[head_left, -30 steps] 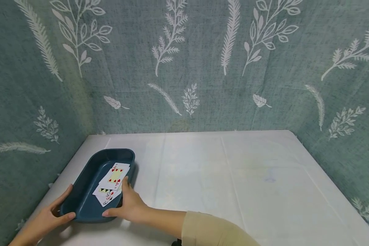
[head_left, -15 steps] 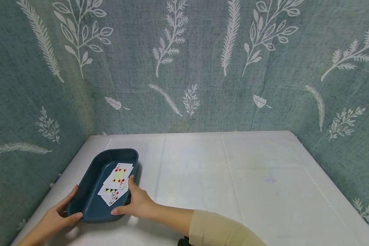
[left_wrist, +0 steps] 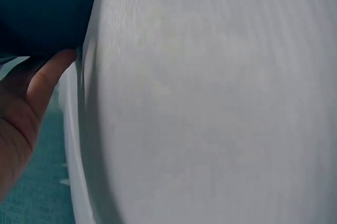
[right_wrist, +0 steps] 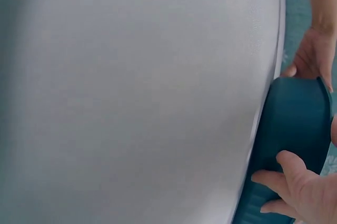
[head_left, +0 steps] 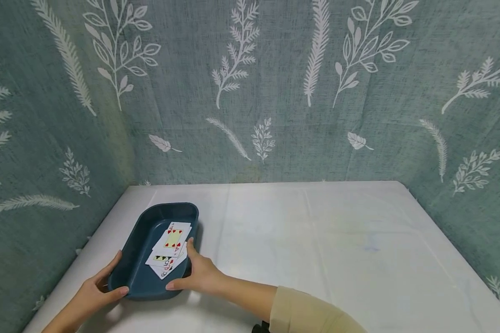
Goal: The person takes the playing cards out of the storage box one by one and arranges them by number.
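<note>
A dark teal tray [head_left: 134, 247] sits at the near left of the white table [head_left: 316, 249]. Several playing cards [head_left: 174, 238] lie face up in it, overlapping. My left hand [head_left: 97, 291] grips the tray's near left corner, thumb on the rim. At the near right side, my right hand [head_left: 196, 274] grips the tray with its thumb up against the wall beside the cards. In the right wrist view the tray [right_wrist: 295, 140] shows from outside, with my right fingers [right_wrist: 292, 184] on it and my left hand [right_wrist: 313, 58] beyond. The left wrist view shows the tray [left_wrist: 42, 8] above my thumb [left_wrist: 47, 77].
Teal cloth with white leaf prints [head_left: 250, 92] walls in the table at the back and both sides. The left wall stands close to the tray. White table surface stretches to the right of the tray and my beige sleeve [head_left: 312, 314].
Both hands keep hold of the tray, which has shifted a little to the right, away from the left wall. The cards have stayed in place inside it.
</note>
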`<state>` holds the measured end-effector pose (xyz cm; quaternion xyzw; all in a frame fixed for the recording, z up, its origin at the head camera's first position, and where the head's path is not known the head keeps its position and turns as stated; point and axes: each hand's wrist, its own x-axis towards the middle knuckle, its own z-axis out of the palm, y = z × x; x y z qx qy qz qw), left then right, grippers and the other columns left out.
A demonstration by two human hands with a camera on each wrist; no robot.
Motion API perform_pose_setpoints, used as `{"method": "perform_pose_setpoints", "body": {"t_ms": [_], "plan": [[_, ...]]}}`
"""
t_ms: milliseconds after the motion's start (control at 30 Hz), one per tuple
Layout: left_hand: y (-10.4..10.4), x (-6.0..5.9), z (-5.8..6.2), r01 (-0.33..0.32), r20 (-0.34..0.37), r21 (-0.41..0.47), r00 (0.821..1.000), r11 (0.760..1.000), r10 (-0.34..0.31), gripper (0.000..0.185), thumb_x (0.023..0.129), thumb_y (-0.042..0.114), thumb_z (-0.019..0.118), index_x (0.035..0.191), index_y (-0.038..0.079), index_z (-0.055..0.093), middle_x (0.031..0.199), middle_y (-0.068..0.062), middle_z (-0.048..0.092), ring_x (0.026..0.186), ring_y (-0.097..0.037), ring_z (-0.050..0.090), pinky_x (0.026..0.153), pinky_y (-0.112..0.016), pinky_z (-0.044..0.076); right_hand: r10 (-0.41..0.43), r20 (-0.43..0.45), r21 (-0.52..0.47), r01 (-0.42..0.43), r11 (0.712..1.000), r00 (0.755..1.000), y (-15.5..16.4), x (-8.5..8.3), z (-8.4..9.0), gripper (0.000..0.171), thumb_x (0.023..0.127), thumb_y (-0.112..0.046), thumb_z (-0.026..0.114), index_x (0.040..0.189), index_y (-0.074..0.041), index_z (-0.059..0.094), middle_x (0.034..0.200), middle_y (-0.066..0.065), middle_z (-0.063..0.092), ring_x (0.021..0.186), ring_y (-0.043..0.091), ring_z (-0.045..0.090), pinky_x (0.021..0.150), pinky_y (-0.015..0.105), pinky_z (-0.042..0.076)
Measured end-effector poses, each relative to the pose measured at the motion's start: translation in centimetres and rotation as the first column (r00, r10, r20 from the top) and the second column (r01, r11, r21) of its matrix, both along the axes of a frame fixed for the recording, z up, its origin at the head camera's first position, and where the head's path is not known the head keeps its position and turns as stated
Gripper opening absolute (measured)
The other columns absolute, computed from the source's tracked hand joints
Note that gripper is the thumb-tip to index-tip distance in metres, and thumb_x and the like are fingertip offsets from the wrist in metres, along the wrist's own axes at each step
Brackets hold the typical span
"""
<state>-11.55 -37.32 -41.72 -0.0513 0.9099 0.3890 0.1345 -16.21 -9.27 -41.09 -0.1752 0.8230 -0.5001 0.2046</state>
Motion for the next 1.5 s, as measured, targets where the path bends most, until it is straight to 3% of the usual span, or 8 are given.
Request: {"method": "perform_pose_setpoints", "body": {"t_ms": [200,400,500,800,933,1133,1300,1500], "plan": [[0.9,-0.1,-0.1,-0.013,0.010,-0.014,1.000,1.000,0.013,0.092,0.091,0.035,0.063,0.151,0.013,-0.004,0.150,-0.034,0.009,0.126,-0.046,0.040,0.080,-0.027,0.051,0.002,0.009,-0.026,-0.002,1.000,1.000,0.8,0.0,-0.2,0.109,0.072,-0.029,0.083,0.153,-0.018,0.012,0.144,0.007,0.043,0.124,0.014,0.046,0.098,0.029,0.042],[1.7,-0.4,-0.4,-0.014,-0.047,-0.010,0.999,1.000,0.014,0.092,0.089,0.033,0.066,0.151,0.010,0.002,0.152,-0.030,0.010,0.130,-0.048,0.033,0.076,-0.017,0.048,0.003,0.024,-0.033,-0.002,0.999,1.000,1.7,-0.1,0.3,0.108,0.073,-0.027,0.083,0.153,-0.017,0.011,0.147,0.007,0.040,0.130,0.016,0.041,0.102,0.032,0.040],[2.3,-0.6,-0.4,-0.028,-0.049,-0.004,0.998,1.000,0.028,0.094,0.087,0.034,0.068,0.151,0.010,0.004,0.152,-0.031,0.012,0.130,-0.048,0.033,0.079,-0.019,0.049,-0.002,0.034,-0.043,0.003,0.999,0.999,2.2,-0.3,0.3,0.108,0.073,-0.026,0.083,0.153,-0.017,0.012,0.148,0.005,0.039,0.131,0.014,0.040,0.102,0.031,0.040],[3.5,-0.8,-0.3,-0.064,-0.006,-0.005,0.998,0.998,0.064,0.097,0.086,0.039,0.069,0.152,0.013,0.002,0.150,-0.033,0.014,0.130,-0.046,0.037,0.090,-0.035,0.050,0.003,0.065,-0.135,0.006,0.991,0.998,3.0,-0.9,-0.4,0.108,0.071,-0.019,0.084,0.153,-0.015,0.014,0.144,0.009,0.043,0.096,0.006,0.059,0.082,0.018,0.045],[3.9,-1.0,-0.4,-0.059,-0.027,-0.012,0.998,0.998,0.059,0.096,0.086,0.038,0.069,0.152,0.013,0.003,0.148,-0.035,0.019,0.124,-0.040,0.045,0.085,-0.028,0.051,-0.002,0.086,-0.166,0.016,0.986,0.996,3.3,-1.1,-0.7,0.107,0.071,-0.017,0.084,0.153,-0.017,0.015,0.145,0.010,0.042,0.093,0.008,0.062,0.081,0.019,0.047],[4.5,-1.1,-0.5,-0.035,-0.067,0.018,0.997,0.999,0.036,0.094,0.086,0.033,0.070,0.151,0.009,0.006,0.149,-0.034,0.017,0.122,-0.036,0.045,0.075,-0.013,0.046,-0.009,0.085,-0.163,0.023,0.986,0.996,3.9,-1.3,-0.6,0.105,0.071,-0.018,0.084,0.152,-0.018,0.018,0.144,0.013,0.043,0.088,0.007,0.061,0.080,0.019,0.049],[5.2,-1.5,-0.4,-0.018,-0.101,0.005,0.995,1.000,0.019,0.093,0.085,0.032,0.070,0.151,0.007,0.009,0.150,-0.033,0.017,0.124,-0.038,0.043,0.076,-0.012,0.045,-0.018,0.077,-0.164,0.030,0.986,0.997,4.5,-1.5,-0.5,0.105,0.072,-0.018,0.084,0.152,-0.016,0.017,0.143,0.014,0.043,0.083,0.006,0.060,0.074,0.018,0.048],[6.1,-1.7,-0.3,-0.031,-0.101,-0.011,0.994,0.999,0.030,0.095,0.083,0.034,0.072,0.150,0.005,0.012,0.150,-0.031,0.018,0.125,-0.038,0.042,0.078,-0.013,0.045,-0.028,0.093,-0.169,0.043,0.985,0.995,5.1,-1.4,-0.6,0.105,0.072,-0.016,0.084,0.152,-0.016,0.017,0.148,0.012,0.037,0.088,0.010,0.061,0.078,0.021,0.051]]}}
